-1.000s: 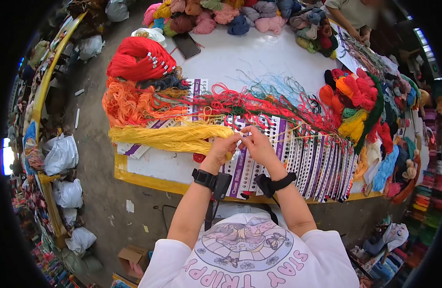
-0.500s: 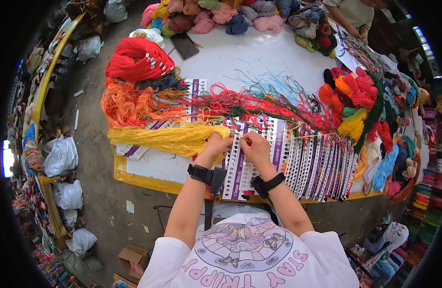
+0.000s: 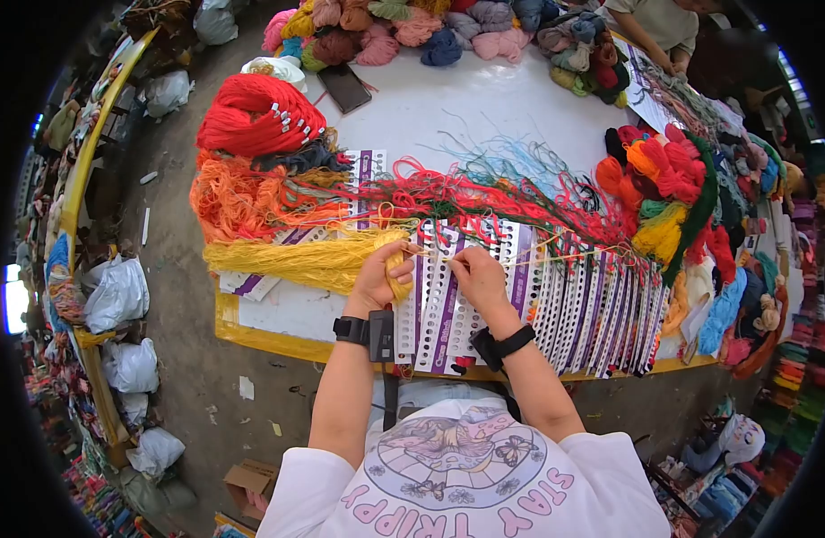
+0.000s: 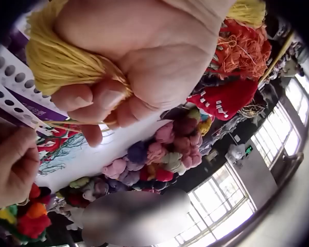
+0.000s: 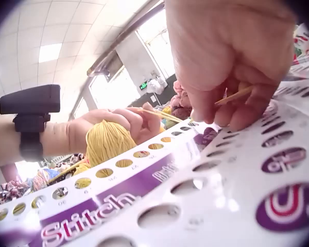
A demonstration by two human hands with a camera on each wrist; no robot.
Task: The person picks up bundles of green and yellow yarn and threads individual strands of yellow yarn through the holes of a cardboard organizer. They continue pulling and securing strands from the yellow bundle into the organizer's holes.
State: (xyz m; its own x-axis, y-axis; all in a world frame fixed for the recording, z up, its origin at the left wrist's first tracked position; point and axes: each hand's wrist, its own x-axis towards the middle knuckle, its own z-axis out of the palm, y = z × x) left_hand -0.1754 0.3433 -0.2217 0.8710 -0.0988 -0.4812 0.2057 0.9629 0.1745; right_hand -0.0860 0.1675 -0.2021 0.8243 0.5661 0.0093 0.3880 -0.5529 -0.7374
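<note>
A long yellow thread skein lies across the left front of the table. My left hand grips its right end, which bulges in a loop over the fingers in the left wrist view. In the right wrist view, thin yellow strands run from the left fingertips towards my right hand. The thumb and fingers of that hand pinch a yellow strand close over the cards. White and purple punched thread cards lie beneath both hands, with "Stitch" printed on one.
Tangled red and green threads stretch along the cards' far ends. Orange thread and a big red bundle lie at left. A phone and several coloured skeins are at the back. Another person is at the far right.
My left hand has moved left with the skein's end, away from the right hand. The hands were together a second ago; now a gap with strands separates them.
</note>
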